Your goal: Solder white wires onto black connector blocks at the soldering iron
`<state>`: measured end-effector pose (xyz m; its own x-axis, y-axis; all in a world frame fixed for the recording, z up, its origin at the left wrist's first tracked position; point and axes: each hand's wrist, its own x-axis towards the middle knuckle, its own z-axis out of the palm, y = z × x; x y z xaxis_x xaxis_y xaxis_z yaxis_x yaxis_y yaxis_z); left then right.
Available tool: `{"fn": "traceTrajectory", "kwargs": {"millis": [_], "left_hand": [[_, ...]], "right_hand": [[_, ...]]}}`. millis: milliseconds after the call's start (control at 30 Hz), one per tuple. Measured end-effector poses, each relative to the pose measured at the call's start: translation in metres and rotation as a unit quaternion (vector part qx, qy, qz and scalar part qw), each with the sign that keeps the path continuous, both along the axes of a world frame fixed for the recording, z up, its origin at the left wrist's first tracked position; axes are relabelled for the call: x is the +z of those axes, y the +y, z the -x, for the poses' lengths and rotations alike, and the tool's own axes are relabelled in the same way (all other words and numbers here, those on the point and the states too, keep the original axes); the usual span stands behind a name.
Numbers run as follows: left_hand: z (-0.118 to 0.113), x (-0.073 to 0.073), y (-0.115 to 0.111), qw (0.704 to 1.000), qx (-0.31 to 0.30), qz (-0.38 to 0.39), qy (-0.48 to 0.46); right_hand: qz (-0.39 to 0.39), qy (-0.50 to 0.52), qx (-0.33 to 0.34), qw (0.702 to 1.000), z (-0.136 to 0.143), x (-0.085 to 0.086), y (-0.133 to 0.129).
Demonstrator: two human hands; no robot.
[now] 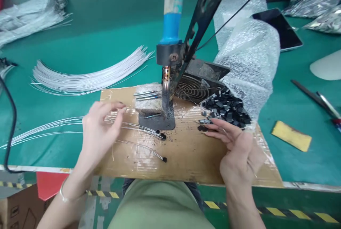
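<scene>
My left hand (102, 126) hovers over the white wires, its thumb and index fingertips pinched together; whatever may be between them is too fine to make out. Under it run several thin white wires (61, 122) ending in small black connectors (163, 136). My right hand (237, 147) is at the edge of a heap of small black plastic pieces (229, 106). One black piece (203, 128) sits at its fingertips, and a thin wire-like strand shows across the palm. Between the hands, a blue-handled soldering iron (172, 26) points tip down from a black bracket.
A pale block with several metallic sticks (147, 96) is beside the iron's tip. A bundle of white wires (90, 76) lies back left. Bubble wrap (247, 51), a dark tablet (278, 28), a yellow sponge (291, 136) and a pen are on the right. Cardboard (186, 165) covers the table's front.
</scene>
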<state>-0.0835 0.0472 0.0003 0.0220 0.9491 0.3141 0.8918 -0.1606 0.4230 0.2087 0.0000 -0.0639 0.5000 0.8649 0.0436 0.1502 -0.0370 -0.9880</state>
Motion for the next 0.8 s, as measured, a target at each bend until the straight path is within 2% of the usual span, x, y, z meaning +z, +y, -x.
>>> {"fn": "traceTrajectory", "kwargs": {"millis": [33,133,233,300,467,667,800], "left_hand": [[0.012,-0.003,0.014,0.999,0.011,0.005,0.052],[0.044,-0.018,0.062,0.995,0.023,0.008,0.092],[0.063,-0.034,0.101,0.991,-0.021,0.028,0.127],[0.068,-0.04,0.115,0.99,-0.051,0.042,0.125],[0.073,-0.038,0.121,0.992,-0.083,0.041,0.087],[0.081,-0.021,0.111,0.999,-0.031,-0.004,-0.034],[0.076,-0.003,0.098,0.993,-0.01,-0.014,-0.118]], "right_hand": [[-0.001,0.009,0.006,1.0,0.0,-0.001,0.0],[-0.005,0.033,-0.001,0.999,-0.001,-0.001,0.001],[0.004,0.04,-0.011,0.999,-0.003,-0.001,0.002],[0.008,0.042,-0.009,0.999,-0.004,-0.001,0.002],[0.002,0.033,-0.002,0.999,-0.005,-0.003,0.003],[0.018,0.039,0.009,0.999,-0.006,-0.005,0.002],[0.019,0.046,0.001,0.999,-0.004,-0.005,0.002]]}}
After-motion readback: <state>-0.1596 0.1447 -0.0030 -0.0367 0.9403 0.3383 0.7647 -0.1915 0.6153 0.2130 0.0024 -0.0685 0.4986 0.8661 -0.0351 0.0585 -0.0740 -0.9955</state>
